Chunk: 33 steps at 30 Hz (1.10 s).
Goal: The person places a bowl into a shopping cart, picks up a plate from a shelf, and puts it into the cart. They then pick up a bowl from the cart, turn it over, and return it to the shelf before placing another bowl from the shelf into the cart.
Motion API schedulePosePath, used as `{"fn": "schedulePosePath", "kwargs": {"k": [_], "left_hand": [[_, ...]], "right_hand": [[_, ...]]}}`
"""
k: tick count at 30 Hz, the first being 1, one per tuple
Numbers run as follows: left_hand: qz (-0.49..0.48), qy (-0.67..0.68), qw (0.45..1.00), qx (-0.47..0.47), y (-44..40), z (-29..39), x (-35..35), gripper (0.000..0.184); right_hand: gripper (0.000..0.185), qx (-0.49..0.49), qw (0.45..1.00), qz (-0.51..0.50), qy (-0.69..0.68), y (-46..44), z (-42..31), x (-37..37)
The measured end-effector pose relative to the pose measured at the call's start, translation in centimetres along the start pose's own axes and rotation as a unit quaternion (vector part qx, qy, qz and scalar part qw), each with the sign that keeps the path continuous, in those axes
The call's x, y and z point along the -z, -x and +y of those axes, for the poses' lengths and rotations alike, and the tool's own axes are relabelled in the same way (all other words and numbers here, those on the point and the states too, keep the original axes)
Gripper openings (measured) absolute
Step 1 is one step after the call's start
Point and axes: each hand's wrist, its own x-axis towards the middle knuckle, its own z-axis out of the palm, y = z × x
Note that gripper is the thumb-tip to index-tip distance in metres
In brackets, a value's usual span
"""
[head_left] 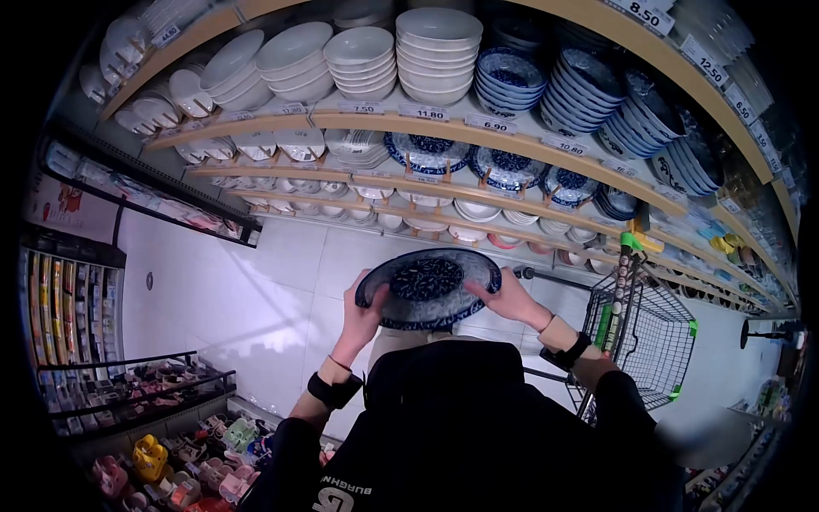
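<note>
An oval serving plate (426, 280) with a dark blue and white pattern is held up in front of my body, its patterned face towards me. My left hand (364, 309) grips its left end, thumb on the face and fingers hidden behind. At the opposite end my right hand (509, 299) holds it the same way. Whether a second plate lies underneath, I cannot tell. Similar blue patterned plates (429, 152) stand in wooden racks on the shelf beyond.
Ahead, a shelf board (478, 130) carries white bowls (439, 55) and blue bowls (510, 81) in stacks. A wire shopping cart (653, 346) stands at my right. Shoes (149, 456) lie on a display at lower left. Pale floor tiles (273, 273) extend between the displays.
</note>
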Motion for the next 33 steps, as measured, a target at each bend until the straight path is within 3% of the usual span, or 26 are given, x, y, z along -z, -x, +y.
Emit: {"fn": "schedulePosePath", "kwargs": {"k": [4,5,9,16,23,26,33], "left_hand": [[-0.034,-0.077,0.993,-0.087,-7.1,0.0,1.9,0.038],[-0.045,-0.107,0.985,-0.127,-9.0,-0.5,2.4,0.044],[-0.076,-0.122,0.971,-0.191,-15.8,-0.3,3.1,0.038],[-0.076,-0.104,0.952,-0.276,-25.5,-3.6,3.0,0.035],[-0.084,-0.089,0.964,-0.237,-28.8,-5.9,2.4,0.036],[-0.080,-0.108,0.962,-0.237,-29.6,-5.6,2.2,0.035],[-0.018,-0.154,0.960,-0.233,-32.0,-9.2,1.0,0.023]], "right_hand": [[0.030,0.136,0.962,0.176,0.159,-4.8,0.5,0.1],[0.039,0.124,0.970,0.160,0.132,-5.9,2.0,0.3],[0.045,0.183,0.964,0.143,0.131,-11.1,1.5,1.8],[0.041,0.232,0.913,0.200,0.270,-17.6,3.3,3.5],[0.040,0.216,0.912,0.184,0.296,-20.0,4.5,4.8],[0.045,0.166,0.923,0.180,0.298,-20.6,4.8,5.1],[0.041,0.102,0.905,0.218,0.350,-22.2,9.5,6.2]]}}
